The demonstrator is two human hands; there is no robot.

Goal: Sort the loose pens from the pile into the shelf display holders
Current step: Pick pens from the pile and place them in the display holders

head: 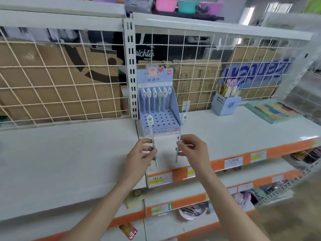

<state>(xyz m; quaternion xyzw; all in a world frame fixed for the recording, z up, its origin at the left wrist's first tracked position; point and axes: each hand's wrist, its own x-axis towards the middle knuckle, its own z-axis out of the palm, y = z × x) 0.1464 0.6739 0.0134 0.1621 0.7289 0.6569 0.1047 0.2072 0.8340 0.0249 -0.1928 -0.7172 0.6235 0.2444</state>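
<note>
I am mid-sort, about to load two pens into the holder [160,119] on the shelf [225,131]. My left hand [141,153] pinches one pen [151,131] upright; my right hand [192,148] pinches another [180,133]. Next, each tip must find an empty hole.

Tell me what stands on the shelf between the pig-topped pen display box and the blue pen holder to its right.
Head view: nothing stands between the display box and the blue holder; that stretch of white shelf is bare, with wire grid and cardboard behind.
</note>
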